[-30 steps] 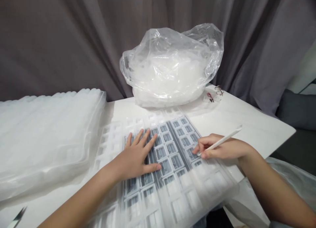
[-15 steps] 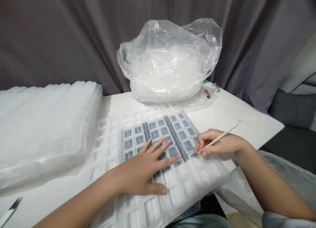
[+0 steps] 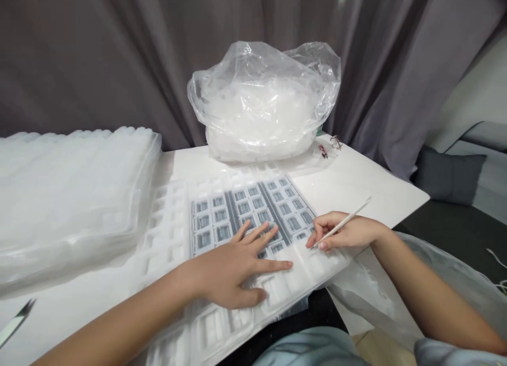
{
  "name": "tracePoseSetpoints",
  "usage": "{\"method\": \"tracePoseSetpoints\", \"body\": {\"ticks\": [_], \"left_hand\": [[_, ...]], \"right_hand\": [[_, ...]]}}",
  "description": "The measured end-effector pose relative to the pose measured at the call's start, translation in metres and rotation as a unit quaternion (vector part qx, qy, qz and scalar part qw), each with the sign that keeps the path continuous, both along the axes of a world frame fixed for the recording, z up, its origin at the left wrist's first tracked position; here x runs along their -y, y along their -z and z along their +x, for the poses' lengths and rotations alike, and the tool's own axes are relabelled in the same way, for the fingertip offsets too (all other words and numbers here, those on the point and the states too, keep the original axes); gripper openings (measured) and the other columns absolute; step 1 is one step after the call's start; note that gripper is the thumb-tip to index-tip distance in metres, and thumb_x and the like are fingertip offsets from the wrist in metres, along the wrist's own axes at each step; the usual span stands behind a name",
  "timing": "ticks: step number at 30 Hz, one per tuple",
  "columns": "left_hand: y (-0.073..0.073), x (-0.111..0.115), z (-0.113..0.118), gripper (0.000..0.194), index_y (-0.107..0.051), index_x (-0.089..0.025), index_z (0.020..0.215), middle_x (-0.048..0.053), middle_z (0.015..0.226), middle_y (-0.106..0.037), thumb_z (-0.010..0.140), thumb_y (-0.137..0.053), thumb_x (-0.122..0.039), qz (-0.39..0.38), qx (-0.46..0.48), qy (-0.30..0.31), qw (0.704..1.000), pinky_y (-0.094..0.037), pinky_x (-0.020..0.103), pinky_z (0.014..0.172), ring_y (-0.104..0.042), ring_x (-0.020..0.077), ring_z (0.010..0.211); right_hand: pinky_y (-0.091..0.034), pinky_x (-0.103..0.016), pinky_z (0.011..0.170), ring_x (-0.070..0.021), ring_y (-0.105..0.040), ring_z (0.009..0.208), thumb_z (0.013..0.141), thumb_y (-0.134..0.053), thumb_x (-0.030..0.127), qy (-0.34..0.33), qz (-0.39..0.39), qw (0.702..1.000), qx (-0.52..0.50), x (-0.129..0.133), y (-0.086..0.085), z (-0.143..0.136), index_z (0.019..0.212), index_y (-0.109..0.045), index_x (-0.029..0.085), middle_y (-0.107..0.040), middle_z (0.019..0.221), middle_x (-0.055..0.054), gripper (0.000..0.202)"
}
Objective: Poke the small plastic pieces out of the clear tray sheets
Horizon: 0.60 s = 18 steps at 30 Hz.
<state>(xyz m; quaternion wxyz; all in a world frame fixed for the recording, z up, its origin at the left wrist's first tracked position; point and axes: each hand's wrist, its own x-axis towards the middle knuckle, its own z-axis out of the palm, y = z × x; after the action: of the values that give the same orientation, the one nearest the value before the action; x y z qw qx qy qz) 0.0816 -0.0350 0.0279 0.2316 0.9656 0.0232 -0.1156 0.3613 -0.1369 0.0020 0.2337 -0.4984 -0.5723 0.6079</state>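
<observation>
My left hand [image 3: 237, 273] lies flat with spread fingers on a clear plastic tray [image 3: 217, 329] of many small rectangular pockets. Dark grey-blue pieces or a dark layer [image 3: 203, 240] show in the pockets of the far part; the near pockets look white. In my right hand [image 3: 340, 234] is a thin white stick [image 3: 350, 216], pinched like a pen. Its lower tip meets the tray by the near right edge of the dark area, and its upper end points up and right. What exactly the tip touches is too small to make out.
A stack of white pocketed trays in plastic [image 3: 71, 191] stands on the left. Behind is a full clear plastic bag [image 3: 265, 112]. Tweezers [image 3: 18, 321] lie at the lower left of the white table [image 3: 368, 181]. Small items [image 3: 324, 152] lie at the back right.
The whole view has turned slightly right. My right hand and the stick's tip have shifted a little toward me along the tray. My left hand stays spread on it.
</observation>
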Motion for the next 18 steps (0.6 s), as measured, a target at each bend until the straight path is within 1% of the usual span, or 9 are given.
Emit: {"method": "tracePoseSetpoints", "body": {"ticks": [3, 7, 9, 11, 12, 13, 14, 16, 18], "left_hand": [[0.0, 0.001, 0.001, 0.065, -0.031, -0.045, 0.141, 0.002, 0.154, 0.004, 0.083, -0.06, -0.036, -0.003, -0.006, 0.007, 1.0, 0.0, 0.068, 0.105, 0.001, 0.0398, 0.138], [-0.001, 0.002, 0.002, 0.07, -0.028, -0.045, 0.142, 0.006, 0.154, 0.008, 0.081, -0.062, -0.034, 0.013, -0.033, 0.019, 0.999, 0.0, 0.073, 0.1, 0.005, 0.0424, 0.137], [-0.001, 0.003, 0.001, 0.071, -0.03, -0.045, 0.141, 0.006, 0.154, 0.007, 0.08, -0.063, -0.033, 0.013, -0.033, 0.016, 0.999, 0.001, 0.073, 0.1, 0.005, 0.0435, 0.137], [-0.002, 0.004, 0.001, 0.068, -0.037, -0.044, 0.139, 0.005, 0.154, 0.007, 0.078, -0.064, -0.031, 0.008, -0.028, 0.014, 0.999, 0.001, 0.073, 0.1, 0.005, 0.0446, 0.136], [-0.002, 0.005, 0.001, 0.065, -0.04, -0.043, 0.137, 0.004, 0.154, 0.007, 0.078, -0.064, -0.03, 0.005, -0.025, 0.014, 1.0, 0.001, 0.073, 0.1, 0.005, 0.0449, 0.136], [-0.002, 0.005, 0.002, 0.062, -0.043, -0.042, 0.135, 0.004, 0.154, 0.008, 0.078, -0.064, -0.03, 0.004, -0.024, 0.014, 1.0, 0.001, 0.073, 0.1, 0.005, 0.0449, 0.136], [-0.001, 0.005, 0.002, 0.06, -0.046, -0.042, 0.133, 0.003, 0.154, 0.009, 0.077, -0.064, -0.029, 0.005, -0.024, 0.014, 1.0, 0.002, 0.073, 0.1, 0.005, 0.0446, 0.136], [-0.001, 0.006, 0.002, 0.059, -0.047, -0.042, 0.132, 0.004, 0.153, 0.01, 0.078, -0.063, -0.029, 0.008, -0.029, 0.013, 0.999, 0.003, 0.072, 0.1, 0.006, 0.0434, 0.137], [0.0, 0.006, 0.003, 0.059, -0.046, -0.041, 0.133, 0.005, 0.153, 0.011, 0.077, -0.063, -0.029, 0.01, -0.032, 0.013, 0.999, 0.003, 0.072, 0.1, 0.007, 0.0428, 0.137]], "right_hand": [[-0.049, -0.032, 0.076, -0.0219, -0.064, 0.098, 0.076, -0.069, 0.034, -0.014, 0.021, 1.0, 0.005, -0.002, -0.002, 0.0, 0.071, -0.051, 0.017, -0.069, 0.096, -0.01, 0.025], [-0.049, -0.032, 0.074, -0.0233, -0.064, 0.097, 0.077, -0.066, 0.031, -0.017, 0.038, 0.999, 0.018, -0.003, -0.005, -0.005, 0.07, -0.049, 0.018, -0.068, 0.09, -0.008, 0.023], [-0.049, -0.032, 0.075, -0.0228, -0.063, 0.098, 0.08, -0.062, 0.03, -0.023, 0.067, 0.996, 0.056, -0.001, -0.007, -0.009, 0.071, -0.048, 0.019, -0.068, 0.093, -0.008, 0.021], [-0.048, -0.031, 0.077, -0.021, -0.063, 0.096, 0.086, -0.055, 0.03, -0.015, 0.13, 0.982, 0.136, 0.003, -0.01, -0.012, 0.076, -0.049, 0.019, -0.067, 0.098, -0.007, 0.016], [-0.047, -0.031, 0.077, -0.0202, -0.063, 0.093, 0.089, -0.05, 0.031, 0.005, 0.169, 0.968, 0.186, 0.005, -0.01, -0.011, 0.08, -0.05, 0.02, -0.067, 0.1, -0.006, 0.014], [-0.047, -0.031, 0.077, -0.0199, -0.063, 0.091, 0.092, -0.045, 0.032, 0.04, 0.208, 0.948, 0.238, 0.007, -0.01, -0.01, 0.084, -0.051, 0.021, -0.066, 0.1, -0.006, 0.015], [-0.047, -0.032, 0.076, -0.0204, -0.063, 0.089, 0.094, -0.04, 0.034, 0.083, 0.244, 0.921, 0.291, 0.008, -0.009, -0.006, 0.088, -0.051, 0.021, -0.066, 0.101, -0.007, 0.018], [-0.047, -0.035, 0.078, -0.0242, -0.062, 0.097, 0.094, -0.038, 0.038, 0.159, 0.29, 0.861, 0.387, 0.011, -0.005, 0.003, 0.088, -0.051, 0.021, -0.064, 0.108, -0.011, 0.023], [-0.047, -0.039, 0.082, -0.0282, -0.058, 0.108, 0.094, -0.038, 0.036, 0.205, 0.308, 0.805, 0.464, 0.013, 0.001, 0.014, 0.084, -0.051, 0.02, -0.06, 0.119, -0.015, 0.024]]}}
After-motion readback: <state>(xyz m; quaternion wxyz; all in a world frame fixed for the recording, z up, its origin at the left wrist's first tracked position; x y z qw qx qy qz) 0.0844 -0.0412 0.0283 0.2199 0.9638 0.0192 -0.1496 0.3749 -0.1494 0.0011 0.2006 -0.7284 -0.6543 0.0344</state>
